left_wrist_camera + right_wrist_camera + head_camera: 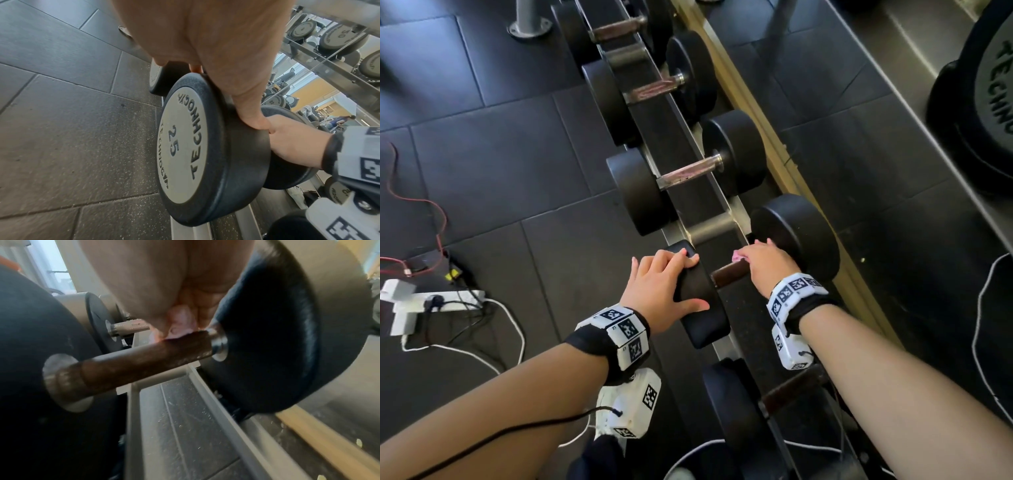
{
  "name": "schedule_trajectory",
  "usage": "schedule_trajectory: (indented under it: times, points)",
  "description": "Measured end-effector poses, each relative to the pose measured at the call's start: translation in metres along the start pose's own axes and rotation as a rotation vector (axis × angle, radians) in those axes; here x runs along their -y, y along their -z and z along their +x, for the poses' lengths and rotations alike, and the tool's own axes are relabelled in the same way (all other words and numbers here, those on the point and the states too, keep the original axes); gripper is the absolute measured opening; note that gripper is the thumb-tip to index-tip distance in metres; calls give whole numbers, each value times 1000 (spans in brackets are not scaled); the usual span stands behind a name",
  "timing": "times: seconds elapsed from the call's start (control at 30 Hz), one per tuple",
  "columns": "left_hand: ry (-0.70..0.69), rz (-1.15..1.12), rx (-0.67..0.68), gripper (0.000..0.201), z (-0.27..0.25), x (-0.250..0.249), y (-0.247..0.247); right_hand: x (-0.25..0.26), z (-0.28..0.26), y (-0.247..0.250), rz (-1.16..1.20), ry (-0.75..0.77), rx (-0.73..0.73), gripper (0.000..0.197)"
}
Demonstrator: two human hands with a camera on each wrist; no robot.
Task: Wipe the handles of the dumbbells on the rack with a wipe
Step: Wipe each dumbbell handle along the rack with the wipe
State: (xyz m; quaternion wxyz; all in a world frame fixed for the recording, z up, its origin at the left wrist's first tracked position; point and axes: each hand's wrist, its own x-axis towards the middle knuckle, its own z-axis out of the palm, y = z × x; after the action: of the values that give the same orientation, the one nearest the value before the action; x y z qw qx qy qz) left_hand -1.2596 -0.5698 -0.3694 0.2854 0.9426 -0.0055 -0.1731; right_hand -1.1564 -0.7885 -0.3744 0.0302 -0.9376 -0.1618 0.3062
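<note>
A black 25 dumbbell lies across the rack rails (722, 346) near me. My left hand (661, 291) grips the rim of its near weight head (698, 308), fingers over the top and thumb on the side; the left wrist view shows that head (185, 146) with my left hand (226, 65) over its edge. My right hand (767, 265) holds a pale pink wipe (739, 255) against the far end of the brown handle (727, 275). The right wrist view shows the wipe (180, 324) pressed on the handle (144, 360) beside the far head (267, 337).
More dumbbells (688, 171) line the rack ahead, and another one (739, 411) sits nearer me. A power strip (431, 301) with cables lies on the rubber floor at left. A mirror behind the rack reflects weights (989, 85).
</note>
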Motion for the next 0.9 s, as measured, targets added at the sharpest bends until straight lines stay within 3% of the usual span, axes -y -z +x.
schedule_trajectory:
  times: [0.07, 0.27, 0.33, 0.4, 0.47, 0.6, 0.67, 0.77, 0.8, 0.9]
  points:
    - [1, 4, 6, 88, 0, 0, 0, 13, -6, -5, -12, 21, -23, 44]
    - [25, -2, 12, 89, -3, -3, 0, 27, -26, -16, -126, 346, -200, 54]
    - [26, 10, 18, 89, -3, -3, 0, 16, -24, -4, -207, 263, -248, 48]
    - [25, 13, 27, 89, -3, -3, 0, 4, -17, 8, -317, 133, -221, 37]
    - [26, 11, 35, 89, -3, -2, 0, 0, -10, 12, -425, 114, -175, 38]
    - [24, 12, 37, 88, -4, -2, -1, 8, -15, -2, -257, 56, -219, 37]
    - [25, 15, 36, 88, -4, -2, -2, 18, -24, -10, -85, 132, -231, 49]
    - [22, 21, 29, 88, -5, -1, -2, 28, -33, -17, -130, 387, -152, 66]
    - [18, 21, 29, 87, -5, -1, -2, 26, -32, -16, -144, 395, -147, 66]
    - [9, 17, 33, 86, -4, 0, -2, 11, -20, 2, -179, 148, -182, 37]
